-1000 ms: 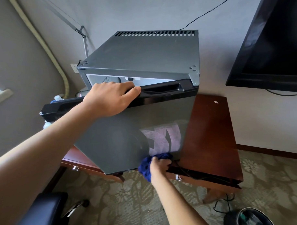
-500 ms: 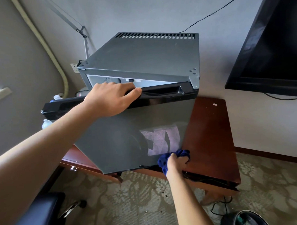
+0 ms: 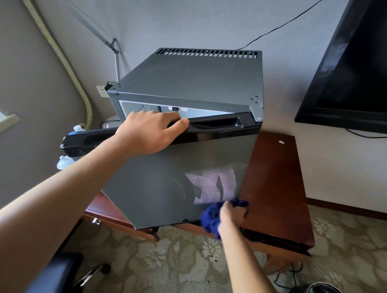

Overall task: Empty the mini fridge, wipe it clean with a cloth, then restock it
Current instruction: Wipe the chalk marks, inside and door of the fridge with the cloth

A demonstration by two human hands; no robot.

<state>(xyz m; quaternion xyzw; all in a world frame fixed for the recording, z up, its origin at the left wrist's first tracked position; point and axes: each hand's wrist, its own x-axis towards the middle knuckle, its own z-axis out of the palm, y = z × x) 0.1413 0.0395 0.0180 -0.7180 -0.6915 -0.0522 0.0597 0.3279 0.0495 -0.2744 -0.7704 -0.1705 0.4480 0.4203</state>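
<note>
A grey mini fridge (image 3: 192,80) stands on a dark wooden table (image 3: 275,187). Its door (image 3: 158,180) hangs partly open, its dark glossy front facing me. My left hand (image 3: 150,131) grips the door's black top edge, fingers curled over it. My right hand (image 3: 233,214) holds a bunched blue cloth (image 3: 209,218) against the door's lower right corner. The fridge's inside is mostly hidden behind the door; only a pale strip shows at the top.
A black TV (image 3: 356,59) hangs on the wall at right. Bottles (image 3: 64,161) sit behind the door at left. A black chair (image 3: 50,280) is at lower left, a bin (image 3: 322,289) at lower right. Cables lie on the patterned carpet.
My right hand has slid the blue cloth to the right along the door's bottom edge, from near the middle to the lower right corner. My left hand keeps its grip on the door top.
</note>
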